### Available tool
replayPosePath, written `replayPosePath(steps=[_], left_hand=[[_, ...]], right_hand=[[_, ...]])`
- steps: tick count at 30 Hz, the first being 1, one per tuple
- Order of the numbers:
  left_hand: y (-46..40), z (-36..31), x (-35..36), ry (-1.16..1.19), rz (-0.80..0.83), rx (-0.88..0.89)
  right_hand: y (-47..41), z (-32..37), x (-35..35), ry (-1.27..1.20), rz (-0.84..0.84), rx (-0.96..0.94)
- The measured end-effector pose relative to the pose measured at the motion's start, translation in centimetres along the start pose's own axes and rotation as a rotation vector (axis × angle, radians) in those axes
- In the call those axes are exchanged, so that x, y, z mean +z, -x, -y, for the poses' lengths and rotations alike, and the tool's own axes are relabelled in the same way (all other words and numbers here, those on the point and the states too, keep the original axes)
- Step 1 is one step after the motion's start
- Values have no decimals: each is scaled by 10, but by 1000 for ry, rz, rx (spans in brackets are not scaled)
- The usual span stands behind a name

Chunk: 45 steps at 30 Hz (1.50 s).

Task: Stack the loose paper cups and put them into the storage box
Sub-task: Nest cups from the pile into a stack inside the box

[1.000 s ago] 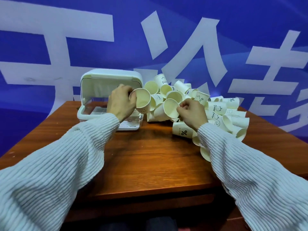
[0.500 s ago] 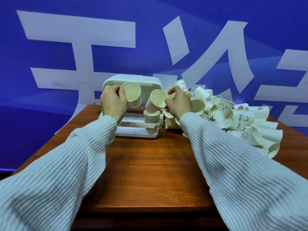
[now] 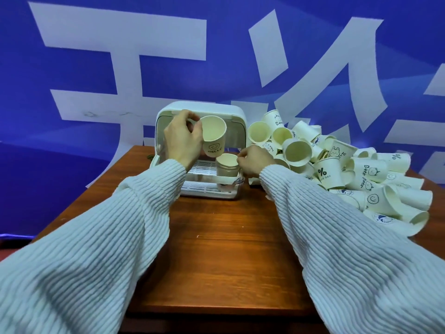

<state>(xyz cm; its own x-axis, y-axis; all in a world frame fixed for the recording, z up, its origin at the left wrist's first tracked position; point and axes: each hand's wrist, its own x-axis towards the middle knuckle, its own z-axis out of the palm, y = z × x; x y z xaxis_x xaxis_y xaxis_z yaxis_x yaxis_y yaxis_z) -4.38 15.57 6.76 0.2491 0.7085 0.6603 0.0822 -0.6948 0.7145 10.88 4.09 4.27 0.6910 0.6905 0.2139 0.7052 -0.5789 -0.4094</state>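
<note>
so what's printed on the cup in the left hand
A black smiley face above the word HELLO, on the cream paper cup held by the left hand; head view shows it.

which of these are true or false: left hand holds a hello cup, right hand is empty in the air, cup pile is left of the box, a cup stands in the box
1. The left hand holds a HELLO cup: true.
2. The right hand hangs empty in the air: false, it pinches the rim of the cup in the box.
3. The cup pile lies left of the storage box: false, it lies to the right.
4. A cup stands upright in the box: true.
</note>
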Motion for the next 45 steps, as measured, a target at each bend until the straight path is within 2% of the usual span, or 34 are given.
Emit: replayPosePath(steps=[2, 5, 10, 16, 18, 20, 23, 26, 30, 33, 36, 38, 40, 45], left_hand=[[-3, -4, 8, 8, 19, 0], [-4, -10, 20, -4, 47, -16], [3, -12, 41, -115, 110, -45], [15, 2, 64, -405, 305, -136], [22, 8, 69, -488, 370, -118], [23, 10, 70, -523, 385, -123], [22, 5, 73, -601, 340, 29], [26, -9, 79, -477, 292, 304], [35, -31, 96, -597, 540, 600], [36, -36, 111, -774, 654, 674], [34, -36, 121, -895, 708, 673], [32, -34, 125, -946, 697, 670], [30, -31, 128, -919, 611, 673], [24, -42, 119, -609, 395, 585]], right_hand=[[1, -7, -6, -67, -42, 16], [8, -18, -20, -162, -208, 0], [27, -42, -47, -116, -359, -46], [39, -78, -76, -93, -618, 37], [39, -89, -80, -31, -620, 26], [38, -98, -79, 45, -539, 27], [37, -109, -74, 125, -402, 41], [33, -116, -69, 134, -364, 50], [28, -124, -67, 122, -444, 47], [26, -132, -69, 120, -492, 34], [26, -139, -72, 96, -549, 0], [25, -144, -76, 58, -599, -21], [25, -147, -79, 38, -644, -27], [31, -142, -90, -65, -716, 36]])
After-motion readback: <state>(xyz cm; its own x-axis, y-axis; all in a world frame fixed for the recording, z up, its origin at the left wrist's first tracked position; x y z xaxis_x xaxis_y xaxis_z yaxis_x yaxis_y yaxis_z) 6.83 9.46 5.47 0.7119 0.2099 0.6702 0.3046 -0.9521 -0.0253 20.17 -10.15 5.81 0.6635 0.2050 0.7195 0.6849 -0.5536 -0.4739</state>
